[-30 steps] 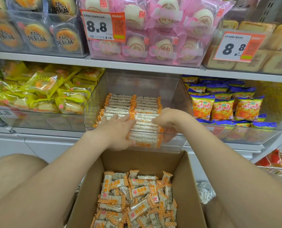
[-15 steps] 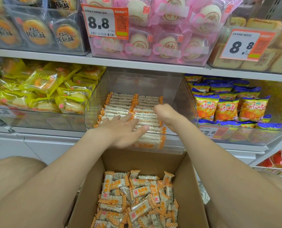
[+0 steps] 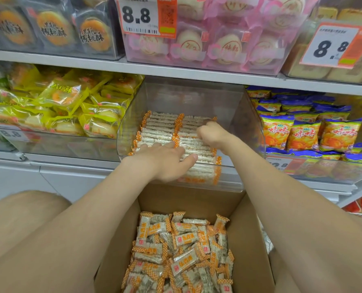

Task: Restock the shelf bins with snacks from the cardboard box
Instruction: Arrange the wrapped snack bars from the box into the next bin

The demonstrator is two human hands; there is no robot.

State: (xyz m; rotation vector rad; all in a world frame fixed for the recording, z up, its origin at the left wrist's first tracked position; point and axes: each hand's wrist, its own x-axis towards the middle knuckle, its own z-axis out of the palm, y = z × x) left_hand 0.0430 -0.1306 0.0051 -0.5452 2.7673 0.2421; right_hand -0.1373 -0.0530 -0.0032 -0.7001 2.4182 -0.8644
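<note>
Clear plastic bin (image 3: 251,123), middle shelf, is being worked by both hands. Wrapped rice bars (image 3: 161,126) are being seen inside it in two side-by-side columns. Each bar's long axis is being run left to right, with the orange-checked ends pointing at the bin's side walls.

The left hand (image 3: 164,162) is being laid flat across the near bars, fingers straight, thumb spread, nothing gripped. The right hand (image 3: 213,134) is being held knuckles-up over the right column, fingers curled under. Its fingertips are being hidden, so whether a bar is being pinched cannot be told.

The cardboard box (image 3: 252,240) is being seen open-topped just below the bin. Loose bars (image 3: 182,250) are being seen heaped in it, long axes pointing every way.

Yellow-wrapped pastries (image 3: 66,106) are being displayed in the bin to the left, blue-and-orange snack bags (image 3: 302,134) to the right.
</note>
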